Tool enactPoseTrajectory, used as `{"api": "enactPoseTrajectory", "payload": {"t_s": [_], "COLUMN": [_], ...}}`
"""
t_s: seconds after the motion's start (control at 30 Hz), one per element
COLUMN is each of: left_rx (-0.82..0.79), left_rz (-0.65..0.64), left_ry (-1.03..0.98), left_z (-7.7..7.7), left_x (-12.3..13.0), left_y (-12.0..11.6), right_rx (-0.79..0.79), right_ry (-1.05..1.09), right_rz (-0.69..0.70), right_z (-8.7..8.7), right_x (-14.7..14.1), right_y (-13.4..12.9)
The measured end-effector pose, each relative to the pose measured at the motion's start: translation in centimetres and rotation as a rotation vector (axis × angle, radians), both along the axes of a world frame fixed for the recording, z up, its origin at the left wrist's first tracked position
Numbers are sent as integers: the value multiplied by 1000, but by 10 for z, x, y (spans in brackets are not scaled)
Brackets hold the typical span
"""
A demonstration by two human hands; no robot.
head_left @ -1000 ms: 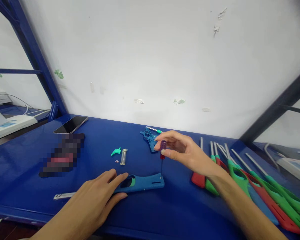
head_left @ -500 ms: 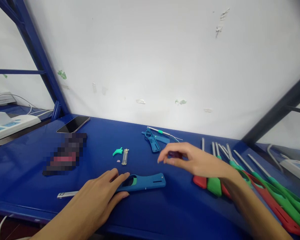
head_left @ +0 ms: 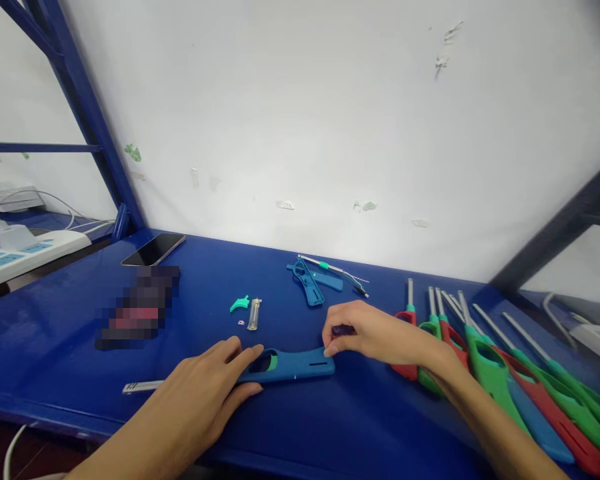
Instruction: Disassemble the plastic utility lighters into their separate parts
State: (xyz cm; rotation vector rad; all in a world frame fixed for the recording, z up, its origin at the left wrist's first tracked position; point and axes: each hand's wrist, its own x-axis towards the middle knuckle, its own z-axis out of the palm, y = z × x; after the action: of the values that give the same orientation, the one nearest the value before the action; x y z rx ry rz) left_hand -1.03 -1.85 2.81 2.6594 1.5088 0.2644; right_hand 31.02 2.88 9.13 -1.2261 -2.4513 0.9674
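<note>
A blue long-necked lighter [head_left: 300, 365] lies on the blue table, its metal tube pointing left. My left hand [head_left: 215, 373] grips its middle near the trigger opening, thumb below and fingers above. At the lighter's right end, my right hand [head_left: 355, 330] has its fingertips pressed together at the handle; a dark object [head_left: 343, 330] shows in its curled fingers, too hidden to name. Beyond my left hand lie a green trigger piece [head_left: 240, 304], a clear fuel tank [head_left: 254, 315] and a tiny pinkish part [head_left: 241, 323].
Blue casing halves [head_left: 309, 283] and a metal rod with wires [head_left: 325, 266] lie near the wall. Several red, green and blue lighters [head_left: 490, 363] crowd the right side. A phone [head_left: 154, 249] and a blurred-out dark item [head_left: 143, 307] are at the left, with a power strip [head_left: 35, 252] beyond.
My right hand has moved down and left onto the lighter's right end, bringing the dark object with it. My left hand still grips the lighter. The view has shifted slightly.
</note>
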Motion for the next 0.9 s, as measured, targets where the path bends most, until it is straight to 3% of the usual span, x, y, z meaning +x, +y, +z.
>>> {"api": "enactPoseTrajectory", "payload": {"t_s": [0.4,0.6,0.77,0.9], "left_rx": [23,-5,-37,-7], "left_rz": [-44,-30,-33,-46], "left_ry": [-108,21,87,82], "left_z": [-5,2,4,1], "left_x": [-3,1,3,1], "left_y": [2,3,4,5], "right_rx": [22,27,236,324], "right_ry": [42,-44,-327,-400], "right_rz": [17,-27,-28,1], "right_z": [3,3,1,1], "right_x": [0,-5,-16,-26], "right_y": [-2,-7,-16,-23]}}
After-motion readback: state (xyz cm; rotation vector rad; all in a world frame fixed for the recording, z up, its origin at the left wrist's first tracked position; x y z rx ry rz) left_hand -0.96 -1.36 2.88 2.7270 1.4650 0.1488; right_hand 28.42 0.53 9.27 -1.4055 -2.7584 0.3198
